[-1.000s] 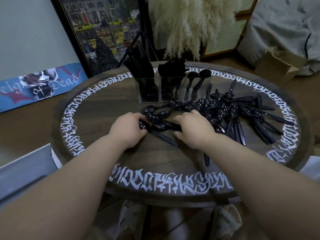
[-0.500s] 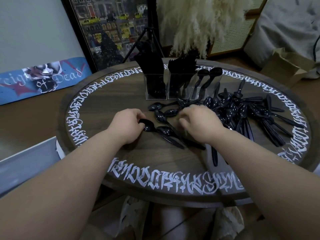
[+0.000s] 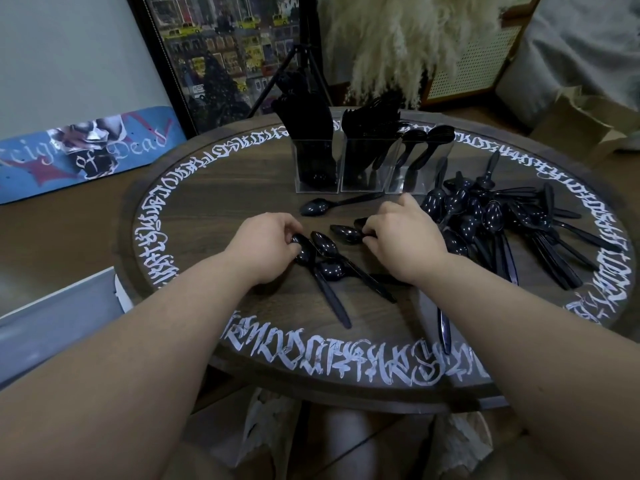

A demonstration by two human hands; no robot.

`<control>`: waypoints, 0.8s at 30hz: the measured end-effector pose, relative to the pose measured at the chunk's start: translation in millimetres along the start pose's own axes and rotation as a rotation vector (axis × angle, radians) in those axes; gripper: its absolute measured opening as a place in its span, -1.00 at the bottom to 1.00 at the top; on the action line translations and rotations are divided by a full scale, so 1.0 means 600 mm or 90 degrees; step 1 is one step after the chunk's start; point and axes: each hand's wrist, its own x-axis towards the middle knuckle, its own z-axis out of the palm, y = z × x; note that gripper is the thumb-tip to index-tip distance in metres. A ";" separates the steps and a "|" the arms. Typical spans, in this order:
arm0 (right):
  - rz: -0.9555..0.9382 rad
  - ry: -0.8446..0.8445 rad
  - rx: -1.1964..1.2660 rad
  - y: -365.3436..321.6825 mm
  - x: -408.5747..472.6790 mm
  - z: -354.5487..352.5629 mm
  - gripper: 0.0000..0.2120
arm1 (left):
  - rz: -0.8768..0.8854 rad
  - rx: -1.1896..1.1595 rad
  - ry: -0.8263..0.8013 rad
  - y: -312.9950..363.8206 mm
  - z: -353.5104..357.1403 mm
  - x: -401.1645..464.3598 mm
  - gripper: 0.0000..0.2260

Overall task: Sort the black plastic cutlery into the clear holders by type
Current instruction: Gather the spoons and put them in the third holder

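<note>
On the round wooden table (image 3: 214,188), three clear holders (image 3: 360,164) stand at the back, a spoon pile (image 3: 502,223) right of them. The left hand (image 3: 266,247) pinches a spoon bowl (image 3: 304,251); the right hand (image 3: 401,237) grips another spoon (image 3: 346,233).

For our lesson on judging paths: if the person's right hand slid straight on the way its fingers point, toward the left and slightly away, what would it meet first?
Probably the spoon that the right hand already touches at its fingertips; beyond it lies the lone spoon before the holders, though depth is hard to judge.
</note>
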 end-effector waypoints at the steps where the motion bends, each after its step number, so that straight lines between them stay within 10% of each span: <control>1: 0.004 0.004 0.014 -0.001 -0.001 -0.002 -0.74 | 0.000 0.006 -0.004 0.000 0.000 0.000 -0.79; 10: 0.020 0.106 0.243 -0.015 -0.013 -0.028 -0.82 | -0.039 -0.099 0.093 -0.003 -0.006 0.002 -0.84; 24: -0.016 -0.230 0.134 -0.028 -0.012 -0.026 -0.77 | -0.046 -0.157 0.120 0.009 -0.018 -0.010 -0.59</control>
